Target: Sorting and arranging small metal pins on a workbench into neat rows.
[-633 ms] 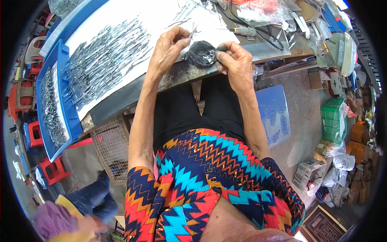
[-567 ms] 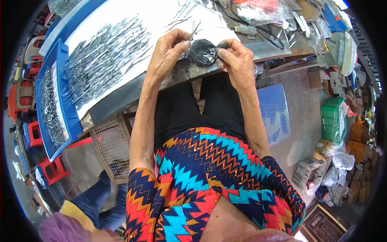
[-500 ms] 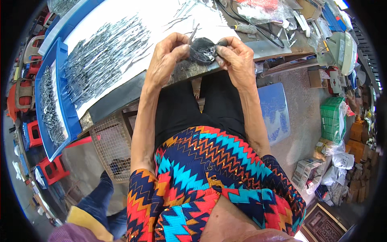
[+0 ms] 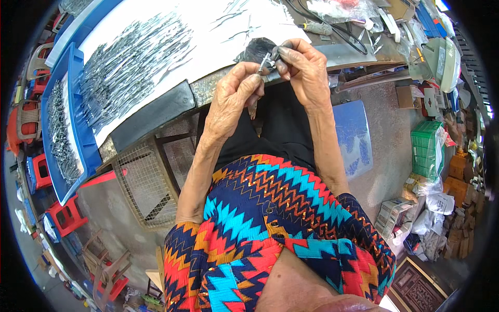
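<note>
At the table's front edge my left hand [image 4: 236, 96] pinches a thin silvery piece [image 4: 264, 63] that points up between both hands. My right hand [image 4: 305, 70] is closed in a pinch close to the upper end of this piece, its fingertips darkened. What sits between the right fingertips is too small to make out. Just behind the fingers lies a shiny black plastic-like thing [image 4: 257, 48], partly hidden by the hands. Many thin dark strips [image 4: 138, 65] are spread on a white sheet [image 4: 208, 39] to the left. A few more strips lie loose beyond the black thing.
A blue tray [image 4: 89, 125] of small dark pieces juts over the table's left end. A screwdriver-like tool [image 4: 317, 27], black cable [image 4: 340, 36] and plastic bags are at the back right. Below stand a wire-mesh frame [image 4: 145, 187], blue stool [image 4: 353, 138] and green crate [image 4: 427, 151].
My left hand has moved right and nearer to me, close to my right hand. The black thing now shows behind the fingers instead of between the hands. The person at lower left is out of view.
</note>
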Motion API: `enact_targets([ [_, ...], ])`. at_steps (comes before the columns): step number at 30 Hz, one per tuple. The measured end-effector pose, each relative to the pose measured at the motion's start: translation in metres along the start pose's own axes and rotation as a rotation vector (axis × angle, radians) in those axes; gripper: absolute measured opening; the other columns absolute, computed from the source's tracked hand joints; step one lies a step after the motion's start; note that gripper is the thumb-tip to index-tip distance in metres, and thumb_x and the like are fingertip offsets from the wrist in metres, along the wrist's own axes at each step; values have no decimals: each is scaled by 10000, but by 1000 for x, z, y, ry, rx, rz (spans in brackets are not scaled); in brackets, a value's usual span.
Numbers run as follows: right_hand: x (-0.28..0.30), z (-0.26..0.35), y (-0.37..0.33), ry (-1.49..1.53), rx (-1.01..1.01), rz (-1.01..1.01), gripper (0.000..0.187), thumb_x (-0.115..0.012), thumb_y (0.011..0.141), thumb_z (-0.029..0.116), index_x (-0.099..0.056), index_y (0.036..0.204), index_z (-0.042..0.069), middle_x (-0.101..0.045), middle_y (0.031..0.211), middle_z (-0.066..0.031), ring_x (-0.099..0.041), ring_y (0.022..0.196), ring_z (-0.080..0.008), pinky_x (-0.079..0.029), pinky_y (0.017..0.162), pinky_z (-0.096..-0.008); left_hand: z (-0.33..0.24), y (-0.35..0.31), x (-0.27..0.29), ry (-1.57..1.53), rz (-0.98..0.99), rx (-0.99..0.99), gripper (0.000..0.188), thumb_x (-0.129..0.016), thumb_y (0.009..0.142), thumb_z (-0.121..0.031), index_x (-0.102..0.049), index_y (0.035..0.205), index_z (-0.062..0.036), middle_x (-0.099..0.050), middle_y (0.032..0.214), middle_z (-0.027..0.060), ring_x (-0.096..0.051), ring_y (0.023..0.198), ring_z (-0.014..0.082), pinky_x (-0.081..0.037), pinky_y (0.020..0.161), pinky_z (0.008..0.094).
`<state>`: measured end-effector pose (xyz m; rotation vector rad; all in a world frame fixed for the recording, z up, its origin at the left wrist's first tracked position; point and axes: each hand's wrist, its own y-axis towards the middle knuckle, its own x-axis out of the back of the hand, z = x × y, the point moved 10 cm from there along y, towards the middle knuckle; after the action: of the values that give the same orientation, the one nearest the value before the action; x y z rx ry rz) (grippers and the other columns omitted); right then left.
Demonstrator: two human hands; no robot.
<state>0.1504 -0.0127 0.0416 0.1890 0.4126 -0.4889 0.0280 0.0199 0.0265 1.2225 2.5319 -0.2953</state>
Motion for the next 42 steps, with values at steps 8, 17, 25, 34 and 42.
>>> enact_targets([
  [8,-8,2,-5,220,-24,53,91,-567,821,62,-551,878,-7,-565,716,-48,-511,568,-93,-358,464,-197,9,-2,-5,78,18,26,210,-506,886,-223,-555,989,-46,-507,702,-24,-379,588,30,-277,520,163],
  [17,-6,-2,-6,239,-43,69,97,-570,825,70,-552,879,-9,-555,705,-41,-503,563,-90,-355,463,-195,11,-5,-7,96,14,38,205,-512,881,-210,-554,991,-41,-511,704,-22,-389,595,29,-284,522,165],
  [25,-6,-1,-9,180,-21,23,94,-569,822,50,-541,878,-20,-548,695,-42,-488,545,-80,-350,456,-185,11,-6,-8,75,7,23,193,-514,879,-199,-552,985,-42,-513,697,-20,-391,587,29,-283,515,158],
  [34,0,9,-20,-111,127,-73,93,-564,816,41,-537,870,-30,-532,605,-28,-475,501,-52,-349,433,-169,13,-8,-5,137,-13,8,175,-520,870,-175,-562,969,-37,-510,670,-27,-402,579,28,-283,501,161],
  [42,-2,0,-29,-170,96,-70,66,-561,800,53,-563,817,-11,-557,614,-22,-495,516,-48,-371,460,-164,19,-9,-4,106,-19,16,174,-521,869,-164,-572,976,-36,-520,679,-27,-407,580,22,-292,504,160],
])
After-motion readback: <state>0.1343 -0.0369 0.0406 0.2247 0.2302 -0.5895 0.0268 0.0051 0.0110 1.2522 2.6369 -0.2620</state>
